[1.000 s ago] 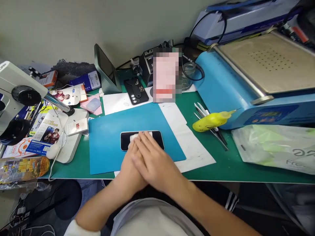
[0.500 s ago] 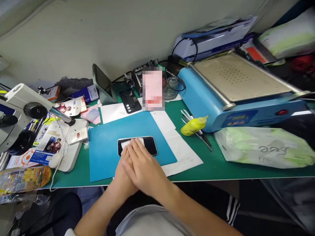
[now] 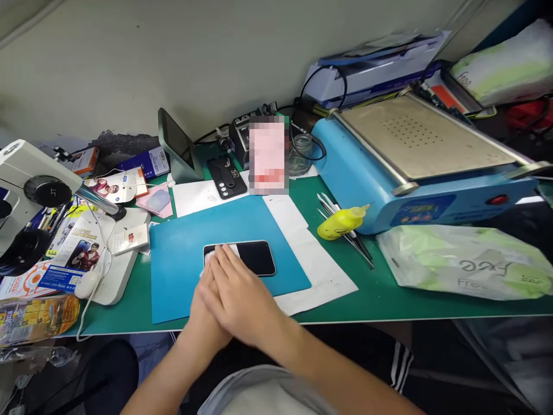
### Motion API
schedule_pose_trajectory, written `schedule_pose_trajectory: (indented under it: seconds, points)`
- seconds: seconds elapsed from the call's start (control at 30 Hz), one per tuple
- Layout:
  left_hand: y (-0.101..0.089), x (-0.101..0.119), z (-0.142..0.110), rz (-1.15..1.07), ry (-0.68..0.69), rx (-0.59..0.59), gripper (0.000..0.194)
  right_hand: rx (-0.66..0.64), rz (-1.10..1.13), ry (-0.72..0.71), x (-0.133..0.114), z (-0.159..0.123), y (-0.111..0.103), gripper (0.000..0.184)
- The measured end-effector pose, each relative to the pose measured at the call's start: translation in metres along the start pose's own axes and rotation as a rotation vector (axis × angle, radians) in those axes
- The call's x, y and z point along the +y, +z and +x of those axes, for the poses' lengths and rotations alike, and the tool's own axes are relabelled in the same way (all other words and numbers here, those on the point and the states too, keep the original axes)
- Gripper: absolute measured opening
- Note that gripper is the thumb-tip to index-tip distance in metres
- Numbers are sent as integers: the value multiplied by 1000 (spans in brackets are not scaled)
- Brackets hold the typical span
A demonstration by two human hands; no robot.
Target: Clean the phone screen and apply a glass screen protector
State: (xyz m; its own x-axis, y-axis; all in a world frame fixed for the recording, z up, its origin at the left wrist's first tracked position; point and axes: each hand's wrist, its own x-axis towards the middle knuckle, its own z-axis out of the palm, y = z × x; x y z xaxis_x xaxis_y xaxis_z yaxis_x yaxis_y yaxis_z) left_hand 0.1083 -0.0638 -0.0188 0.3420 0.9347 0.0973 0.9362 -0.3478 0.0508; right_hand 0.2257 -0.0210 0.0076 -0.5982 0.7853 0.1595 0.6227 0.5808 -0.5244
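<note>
A smartphone [image 3: 257, 257] with a dark screen and light frame lies flat on the blue mat [image 3: 185, 242]. A folded white tissue [image 3: 234, 249] covers part of its left half, with my hands pressing over it. My right hand [image 3: 239, 294] lies flat on top of my left, fingers stretched out side by side and tips reaching onto the tissue. Under it is my left hand [image 3: 201, 308], its fingers mostly hidden. A black phone back or case [image 3: 227, 177] rests on white paper [image 3: 194, 196] beyond the mat.
To the right are a yellow bottle [image 3: 341, 223], thin tools [image 3: 363, 251], a packet of tissues [image 3: 462, 262] and a blue heating plate machine [image 3: 358, 178]. At left stand a microscope [image 3: 47, 178] and a drink bottle [image 3: 41, 317]. A small display [image 3: 179, 147] stands at the back.
Both hands and the tissue have slid a little left along the phone, baring more of the screen's right side. The camera view has shifted slightly.
</note>
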Motion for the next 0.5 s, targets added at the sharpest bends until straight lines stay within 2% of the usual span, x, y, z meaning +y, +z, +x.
schedule_pose_trajectory:
  seconds: [0.13, 0.2, 0.27, 0.37, 0.5]
  points:
    - [-7, 1, 9, 34, 30, -34, 67, -114, 21, 20, -2, 7, -10, 82]
    - [-6, 3, 8, 43, 22, -27, 66, -138, 36, 20, -3, 5, -14, 93]
    - [-4, 4, 8, 35, 44, -35, 64, -146, 35, 25, -2, 4, -19, 96]
    - [2, 5, 8, 15, 61, -43, 59, -143, 8, 42, 1, 4, -24, 82]
    - [15, 19, 8, -23, 23, 26, 57, -67, -4, 75, 7, -4, -25, 67]
